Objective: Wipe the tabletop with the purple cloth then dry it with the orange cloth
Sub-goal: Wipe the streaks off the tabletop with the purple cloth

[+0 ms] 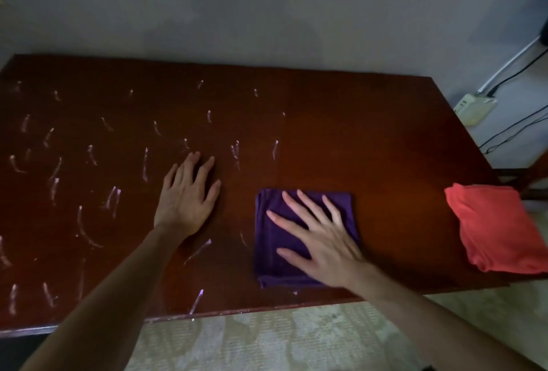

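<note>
A dark red-brown wooden tabletop (pixel 370 121) fills the view; its left two thirds carry several whitish smear marks (pixel 83 225). The folded purple cloth (pixel 268 252) lies flat near the front edge, right of centre. My right hand (pixel 317 240) presses flat on it, fingers spread, palm down. My left hand (pixel 186 195) rests flat on the bare wood to the left of the cloth, fingers apart, holding nothing. The folded orange cloth (pixel 498 228) lies at the table's right front corner, apart from both hands.
A grey wall stands behind the table. A pale power strip (pixel 474 107) with white and black cables lies on the floor past the right edge. Pale patterned flooring (pixel 267 341) shows below the front edge. The right third of the tabletop shows no smears.
</note>
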